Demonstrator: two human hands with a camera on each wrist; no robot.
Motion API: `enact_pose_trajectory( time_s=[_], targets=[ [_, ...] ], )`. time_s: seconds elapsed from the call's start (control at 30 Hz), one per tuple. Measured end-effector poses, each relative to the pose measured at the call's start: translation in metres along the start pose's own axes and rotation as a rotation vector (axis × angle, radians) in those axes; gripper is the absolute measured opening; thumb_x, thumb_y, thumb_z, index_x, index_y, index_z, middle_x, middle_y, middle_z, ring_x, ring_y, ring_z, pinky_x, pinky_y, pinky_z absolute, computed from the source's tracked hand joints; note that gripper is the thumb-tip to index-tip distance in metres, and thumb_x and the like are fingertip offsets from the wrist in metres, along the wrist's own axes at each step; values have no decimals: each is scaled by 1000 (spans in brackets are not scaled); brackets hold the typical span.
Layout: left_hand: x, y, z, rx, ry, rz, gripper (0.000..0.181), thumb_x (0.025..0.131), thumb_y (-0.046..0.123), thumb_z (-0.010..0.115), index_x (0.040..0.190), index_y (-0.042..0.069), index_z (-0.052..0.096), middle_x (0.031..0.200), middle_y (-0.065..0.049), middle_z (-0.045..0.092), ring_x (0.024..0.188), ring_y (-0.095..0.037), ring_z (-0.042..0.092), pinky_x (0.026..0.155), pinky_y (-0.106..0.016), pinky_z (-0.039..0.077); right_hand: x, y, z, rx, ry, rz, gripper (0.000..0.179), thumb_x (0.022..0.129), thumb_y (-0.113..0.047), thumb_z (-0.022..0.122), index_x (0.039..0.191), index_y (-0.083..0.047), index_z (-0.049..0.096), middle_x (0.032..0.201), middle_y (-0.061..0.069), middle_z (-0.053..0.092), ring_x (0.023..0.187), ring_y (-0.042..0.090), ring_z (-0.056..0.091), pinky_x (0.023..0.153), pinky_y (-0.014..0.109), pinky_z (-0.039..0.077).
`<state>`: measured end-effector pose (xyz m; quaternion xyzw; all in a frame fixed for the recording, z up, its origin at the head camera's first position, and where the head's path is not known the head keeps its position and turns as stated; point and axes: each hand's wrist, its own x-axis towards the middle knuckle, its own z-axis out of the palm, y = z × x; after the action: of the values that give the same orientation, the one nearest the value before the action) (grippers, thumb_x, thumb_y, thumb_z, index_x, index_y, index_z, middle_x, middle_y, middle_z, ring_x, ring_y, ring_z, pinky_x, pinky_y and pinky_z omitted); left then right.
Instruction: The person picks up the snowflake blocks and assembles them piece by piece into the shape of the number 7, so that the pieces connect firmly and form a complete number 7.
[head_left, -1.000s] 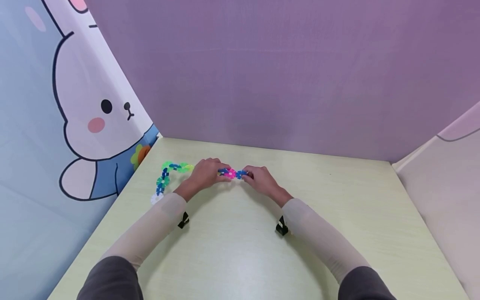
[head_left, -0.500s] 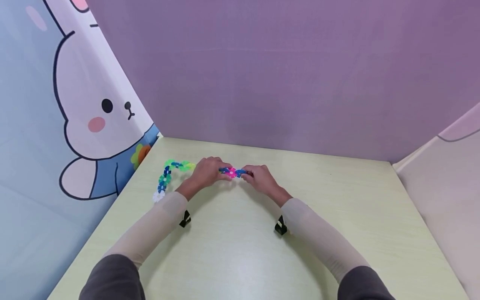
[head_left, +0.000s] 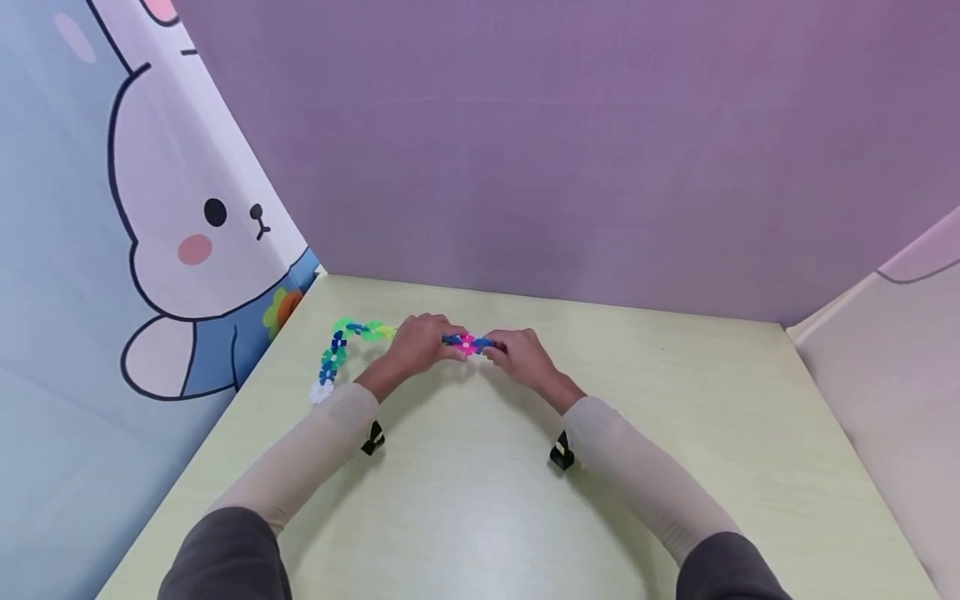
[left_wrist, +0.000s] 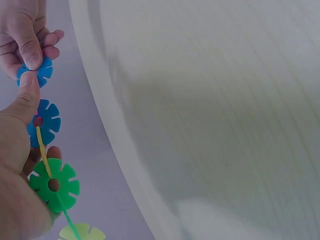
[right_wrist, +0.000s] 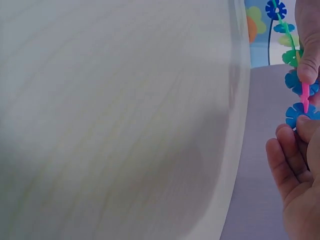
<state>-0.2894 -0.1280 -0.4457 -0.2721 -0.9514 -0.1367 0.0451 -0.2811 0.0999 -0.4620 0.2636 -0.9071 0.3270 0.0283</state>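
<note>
A chain of notched plastic snowflake discs, interlocked edge to edge, runs between and behind both hands above the table. My left hand (head_left: pixel 423 343) grips it near its right end, with the thumb at the pink disc (head_left: pixel 467 345). Just right of that, my right hand (head_left: pixel 522 357) pinches a blue disc (left_wrist: pixel 42 72) between thumb and fingers. The pink disc's edge (right_wrist: pixel 305 97) meets this blue disc's rim in the right wrist view. Past my left palm, the chain continues with a green disc (left_wrist: pixel 65 182) and a yellow one (head_left: pixel 386 332), then bends down to a white disc (head_left: pixel 322 392).
The pale table (head_left: pixel 465 500) spreads below and around both arms. A purple cloth (head_left: pixel 555 150) stands behind its far edge, and a rabbit-print cloth (head_left: pixel 172 275) along its left. Black wrist mounts (head_left: pixel 562 452) hang under the sleeves.
The chain's free left part has shifted slightly right and up, along with my left hand. The pinched blue disc shows narrower from the head view. My right hand stays almost still.
</note>
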Motion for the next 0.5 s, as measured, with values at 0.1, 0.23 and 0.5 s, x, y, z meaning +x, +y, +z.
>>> enact_pose_trajectory(
  time_s=[0.1,0.23,0.5],
  targets=[
    [0,-1,1,5,-9,-1,48,84,44,81,128,26,73,106,-3,76,96,-23,66,85,-43,52,0,-2,0,-28,-6,-6,12,98,-21,68,100,-12,75,73,-2,64,61,9,49,57,20,39],
    [0,0,0,6,-21,9,49,84,44,81,128,26,73,107,-3,76,96,-23,66,85,-43,52,-3,-5,-4,-50,-28,-5,13,98,-22,69,104,-11,75,74,-2,64,63,10,49,59,20,40],
    [3,6,-3,-31,-42,23,53,85,45,82,132,26,70,115,-5,74,102,-24,64,90,-44,51,-16,-3,-10,26,-11,50,13,98,-24,69,104,-14,75,77,-3,67,64,11,52,56,21,42]
  ],
)
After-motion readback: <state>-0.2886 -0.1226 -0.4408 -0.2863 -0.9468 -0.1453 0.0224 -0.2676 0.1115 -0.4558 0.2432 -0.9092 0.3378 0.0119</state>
